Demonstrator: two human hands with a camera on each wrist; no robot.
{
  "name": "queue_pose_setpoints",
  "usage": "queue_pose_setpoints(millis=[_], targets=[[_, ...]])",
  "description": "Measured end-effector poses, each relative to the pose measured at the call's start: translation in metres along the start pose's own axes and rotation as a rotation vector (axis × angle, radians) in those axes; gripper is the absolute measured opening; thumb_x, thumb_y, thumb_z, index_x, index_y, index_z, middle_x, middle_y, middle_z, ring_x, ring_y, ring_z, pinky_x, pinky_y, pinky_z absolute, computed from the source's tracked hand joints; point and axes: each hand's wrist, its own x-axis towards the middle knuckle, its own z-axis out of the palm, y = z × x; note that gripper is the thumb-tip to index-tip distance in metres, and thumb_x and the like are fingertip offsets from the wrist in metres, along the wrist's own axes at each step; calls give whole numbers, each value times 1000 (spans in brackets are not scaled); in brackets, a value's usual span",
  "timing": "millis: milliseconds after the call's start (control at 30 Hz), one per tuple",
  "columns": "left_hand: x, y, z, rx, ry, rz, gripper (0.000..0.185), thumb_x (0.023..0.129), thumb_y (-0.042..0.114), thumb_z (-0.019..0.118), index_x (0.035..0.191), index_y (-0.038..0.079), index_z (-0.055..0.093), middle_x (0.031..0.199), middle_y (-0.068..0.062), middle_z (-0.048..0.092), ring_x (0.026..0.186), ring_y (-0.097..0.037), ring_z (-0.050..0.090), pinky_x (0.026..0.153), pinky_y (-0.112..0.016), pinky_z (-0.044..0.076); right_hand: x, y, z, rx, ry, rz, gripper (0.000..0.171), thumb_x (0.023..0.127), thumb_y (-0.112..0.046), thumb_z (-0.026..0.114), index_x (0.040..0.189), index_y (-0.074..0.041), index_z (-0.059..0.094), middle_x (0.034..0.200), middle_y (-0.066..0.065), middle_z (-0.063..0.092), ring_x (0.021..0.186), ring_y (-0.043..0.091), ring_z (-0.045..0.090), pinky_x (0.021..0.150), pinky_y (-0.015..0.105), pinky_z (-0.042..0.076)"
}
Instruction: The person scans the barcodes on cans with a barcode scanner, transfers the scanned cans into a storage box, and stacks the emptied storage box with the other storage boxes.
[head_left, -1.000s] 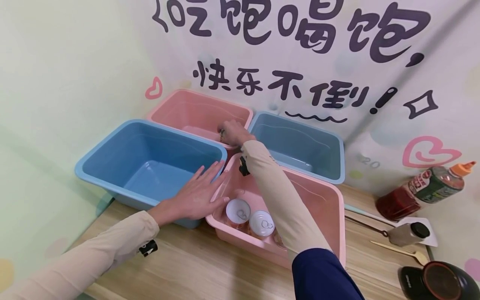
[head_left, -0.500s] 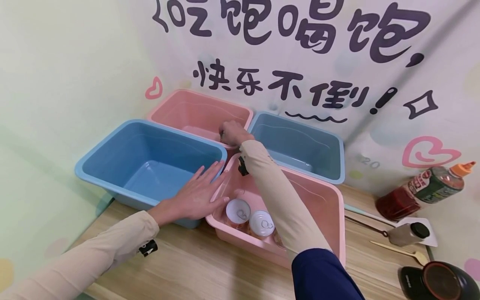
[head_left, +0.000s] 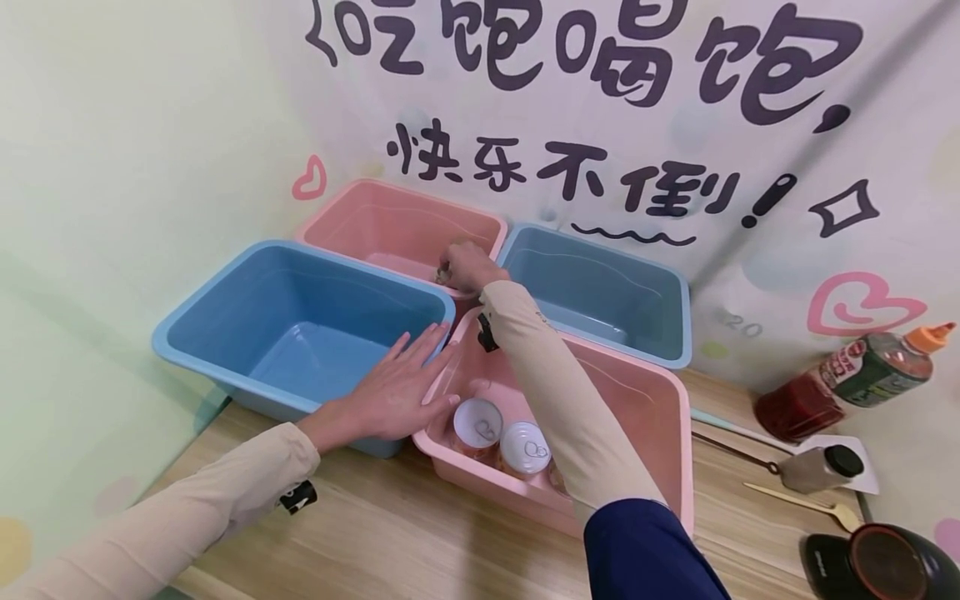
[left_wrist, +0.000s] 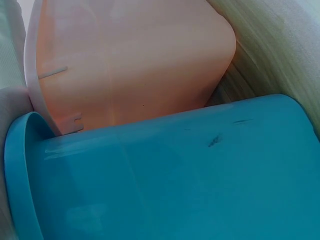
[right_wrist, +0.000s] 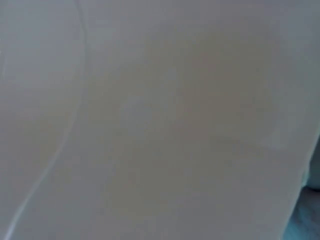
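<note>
Two silver-topped metal cans [head_left: 501, 435] are seen upright in the near pink plastic tub [head_left: 660, 417]. A third small object, apparently a can [head_left: 444, 272], is held low inside the far pink plastic tub [head_left: 390, 218] by the right hand [head_left: 468, 265]; fingers are curled round it, release not yet made. The left hand [head_left: 397, 387] is laid flat, fingers straight, on the large blue plastic tub [head_left: 225, 287]. Transfer is judged barely begun.

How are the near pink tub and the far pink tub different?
The near pink tub sits at the front of the table and holds two pull-tab cans; the far pink tub sits against the wall, and no cans show in it. The right hand is at the far tub's rim, while the right sleeve crosses over the near one. Both are pink, rectangular and open-topped.
</note>
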Motion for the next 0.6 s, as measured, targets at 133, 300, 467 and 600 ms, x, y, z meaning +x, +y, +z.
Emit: queue_pose_setpoints(millis=[133,300,467,600], targets=[[0,1,0,-1,-1,1,72,100,49,48,157,7,31,168,-15,13,157,-33,11,124,-58,11,-1,1,-1,45,-1,10,19,96,-8,61,110,-7,74,108,8,70,93,20,62,78,30,52],[1,3,-2,-3,4,2,72,100,48,49,156,6,32,168,-15,14,156,-33,11,124,-59,12,-6,2,-9,93,17,14,28,94,-10,65,122,-7,70,122,11,69,103,22,64,89,35,56],[0,4,-2,-6,-5,-7,73,100,49,48,157,7,31,169,-14,13,157,-33,10,125,-58,10,-12,3,-19,139,33,-17,32,92,-7,69,124,-5,68,126,14,68,110,25,64,97,38,54],[0,4,-1,-6,0,-6,73,99,48,49,156,6,31,168,-15,14,156,-34,11,124,-59,11,-20,4,-27,170,30,-43,37,89,-8,73,126,-3,66,129,16,65,115,28,63,99,39,53]])
